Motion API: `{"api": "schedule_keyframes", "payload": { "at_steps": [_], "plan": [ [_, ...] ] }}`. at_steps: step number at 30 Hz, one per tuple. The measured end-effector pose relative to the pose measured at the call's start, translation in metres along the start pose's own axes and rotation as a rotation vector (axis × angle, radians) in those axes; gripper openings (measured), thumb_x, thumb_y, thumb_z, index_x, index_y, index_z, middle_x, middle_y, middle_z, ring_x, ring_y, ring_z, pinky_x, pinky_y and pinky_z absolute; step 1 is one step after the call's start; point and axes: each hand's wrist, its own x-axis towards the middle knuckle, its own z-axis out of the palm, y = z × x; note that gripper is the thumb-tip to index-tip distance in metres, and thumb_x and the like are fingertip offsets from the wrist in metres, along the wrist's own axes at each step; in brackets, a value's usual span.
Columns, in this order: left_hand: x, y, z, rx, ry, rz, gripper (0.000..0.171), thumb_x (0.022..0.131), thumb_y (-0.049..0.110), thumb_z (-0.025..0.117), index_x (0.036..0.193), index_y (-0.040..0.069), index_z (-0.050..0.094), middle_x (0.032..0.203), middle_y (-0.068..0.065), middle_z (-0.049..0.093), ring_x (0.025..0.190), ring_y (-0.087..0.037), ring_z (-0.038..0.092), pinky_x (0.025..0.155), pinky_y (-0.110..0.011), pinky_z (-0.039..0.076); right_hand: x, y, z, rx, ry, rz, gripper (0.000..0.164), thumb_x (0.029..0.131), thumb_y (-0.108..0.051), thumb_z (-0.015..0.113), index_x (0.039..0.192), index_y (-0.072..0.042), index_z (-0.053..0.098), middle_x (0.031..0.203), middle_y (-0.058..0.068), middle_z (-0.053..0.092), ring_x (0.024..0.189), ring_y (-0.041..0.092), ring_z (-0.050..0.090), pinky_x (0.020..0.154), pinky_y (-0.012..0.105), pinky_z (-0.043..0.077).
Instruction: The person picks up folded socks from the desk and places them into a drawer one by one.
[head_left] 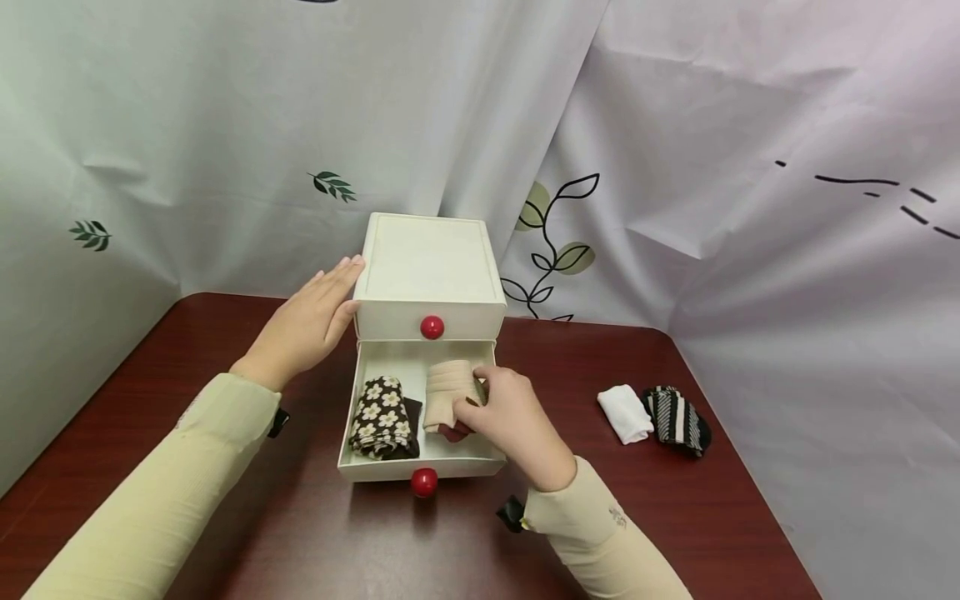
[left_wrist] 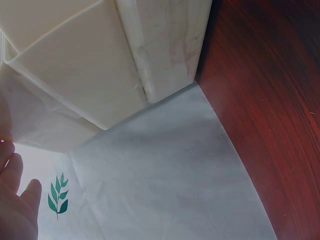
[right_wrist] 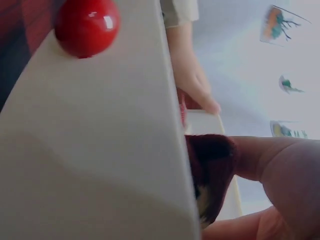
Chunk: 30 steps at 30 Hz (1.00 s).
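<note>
The beige sock (head_left: 447,390) is ribbed, drawer (head_left: 386,472) plastic.

I count 1 white two-drawer box (head_left: 429,258), 2 red knobs (head_left: 432,327), 4 folded sock bundles (head_left: 381,412): 2 in the lower drawer (head_left: 375,472), 2 on the 1 table (head_left: 577,358). Hands (head_left: 303,325): 2.

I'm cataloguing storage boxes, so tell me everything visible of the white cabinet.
The cabinet stands upright on the table, smooth, white and apparently plastic, with a flat top. Its upper drawer is shut, its lower drawer pulled out, each bearing a round red knob. Flowered cloth lies in the lower drawer's left half; the right hand grips beige cloth over its right half. The left hand seems to touch the cabinet's left side.
</note>
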Motion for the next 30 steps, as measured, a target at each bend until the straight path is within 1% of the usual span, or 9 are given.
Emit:
{"api": "schedule_keyframes", "payload": {
  "at_steps": [2, 5, 8, 12, 15, 18, 22, 26, 30],
  "plan": [
    [0.000, 0.000, 0.000, 0.001, 0.001, 0.000, 0.056, 0.109, 0.022, 0.045, 0.158, 0.000, 0.031, 0.161, -0.018, 0.035, 0.149, -0.035, 0.032, 0.125, -0.045, 0.018, 0.000, -0.002, 0.005, -0.050, -0.004, -0.023, 0.013, 0.073, -0.011, 0.065, 0.070, -0.008, 0.053, 0.064, -0.002, 0.037, 0.062, 0.017, 0.038, 0.051, 0.025, 0.033],
    [0.000, 0.000, 0.000, -0.001, 0.003, 0.001, 0.056, 0.109, 0.022, 0.045, 0.158, 0.000, 0.031, 0.161, -0.018, 0.035, 0.149, -0.035, 0.032, 0.125, -0.045, 0.018, 0.000, -0.005, 0.011, -0.095, -0.008, -0.028, 0.017, 0.071, -0.010, 0.064, 0.066, -0.009, 0.048, 0.063, -0.002, 0.035, 0.060, 0.018, 0.036, 0.050, 0.026, 0.032],
    [0.000, 0.001, 0.000, -0.004, 0.002, 0.002, 0.056, 0.109, 0.023, 0.045, 0.158, 0.000, 0.031, 0.161, -0.018, 0.035, 0.149, -0.035, 0.032, 0.125, -0.045, 0.018, 0.000, -0.007, 0.016, -0.125, -0.017, -0.017, 0.017, 0.072, -0.011, 0.064, 0.066, -0.009, 0.048, 0.063, 0.001, 0.041, 0.059, 0.020, 0.040, 0.049, 0.028, 0.036],
    [0.000, 0.001, 0.000, -0.004, 0.000, 0.000, 0.056, 0.109, 0.023, 0.044, 0.158, 0.000, 0.031, 0.161, -0.017, 0.035, 0.149, -0.035, 0.032, 0.126, -0.044, 0.018, -0.001, -0.008, 0.019, -0.172, -0.039, 0.019, 0.016, 0.075, -0.014, 0.063, 0.068, -0.011, 0.050, 0.065, 0.005, 0.048, 0.056, 0.022, 0.046, 0.049, 0.031, 0.042],
    [-0.001, 0.000, 0.000, -0.004, 0.003, -0.002, 0.056, 0.109, 0.024, 0.044, 0.158, 0.000, 0.031, 0.161, -0.017, 0.035, 0.149, -0.035, 0.032, 0.126, -0.044, 0.018, -0.002, -0.009, 0.019, -0.233, -0.044, 0.030, 0.017, 0.078, -0.017, 0.063, 0.067, -0.011, 0.051, 0.062, 0.006, 0.052, 0.054, 0.024, 0.050, 0.048, 0.035, 0.044],
    [-0.001, 0.000, 0.000, -0.009, 0.007, -0.003, 0.055, 0.109, 0.024, 0.044, 0.157, 0.000, 0.031, 0.161, -0.018, 0.035, 0.149, -0.035, 0.032, 0.126, -0.044, 0.018, -0.005, -0.012, 0.017, -0.328, -0.021, 0.008, 0.023, 0.083, -0.021, 0.065, 0.066, -0.010, 0.054, 0.062, 0.008, 0.054, 0.053, 0.029, 0.057, 0.047, 0.040, 0.047],
    [-0.001, 0.000, 0.001, -0.009, 0.011, -0.006, 0.055, 0.109, 0.024, 0.044, 0.158, 0.000, 0.031, 0.161, -0.017, 0.035, 0.149, -0.035, 0.032, 0.126, -0.044, 0.018, -0.009, -0.014, 0.014, -0.438, 0.045, -0.019, 0.025, 0.086, -0.025, 0.070, 0.069, -0.010, 0.058, 0.068, 0.009, 0.054, 0.061, 0.034, 0.062, 0.047, 0.043, 0.048],
    [-0.001, 0.001, 0.000, -0.012, 0.011, -0.006, 0.055, 0.109, 0.024, 0.043, 0.157, 0.000, 0.031, 0.161, -0.017, 0.035, 0.149, -0.034, 0.032, 0.126, -0.044, 0.018, -0.009, -0.012, 0.011, -0.448, 0.097, -0.020, 0.022, 0.083, -0.021, 0.076, 0.075, -0.012, 0.058, 0.070, 0.006, 0.054, 0.066, 0.029, 0.062, 0.049, 0.040, 0.048],
    [-0.001, 0.001, 0.000, -0.013, 0.009, -0.007, 0.055, 0.109, 0.023, 0.044, 0.157, -0.001, 0.032, 0.161, -0.018, 0.035, 0.149, -0.035, 0.032, 0.126, -0.045, 0.018, -0.009, -0.007, 0.009, -0.407, 0.114, -0.022, 0.018, 0.081, -0.017, 0.079, 0.083, -0.012, 0.062, 0.068, 0.001, 0.052, 0.062, 0.023, 0.057, 0.048, 0.035, 0.046]
  ]
}}
